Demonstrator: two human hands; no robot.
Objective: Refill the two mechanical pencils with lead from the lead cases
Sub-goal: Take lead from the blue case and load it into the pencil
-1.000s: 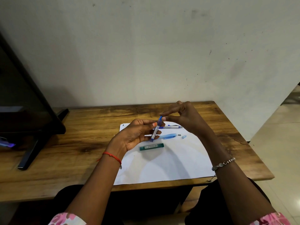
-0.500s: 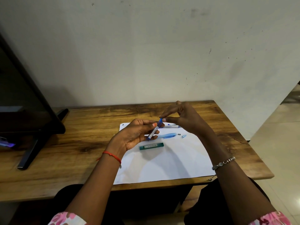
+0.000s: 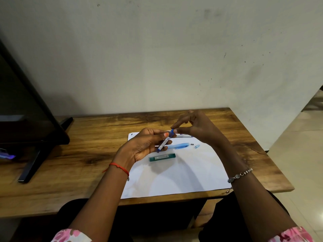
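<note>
Blue lead case [image 3: 164,142] is held tilted above the white paper sheet [image 3: 176,177], gripped along its body by the left hand [image 3: 146,145], whose fingers are closed around it. Right hand [image 3: 194,128] pinches the case's upper blue end between thumb and forefinger, the other fingers raised. Green lead case [image 3: 162,157] lies flat on the sheet, just below the left hand. Light blue pencil [image 3: 180,146] lies beside it, with a small grey piece [image 3: 192,144] and a small blue cap [image 3: 197,146] near its right end. Second pencil [image 3: 183,136] lies farther back, partly hidden by the right hand. Sheet rests on the wooden table [image 3: 87,154].
</note>
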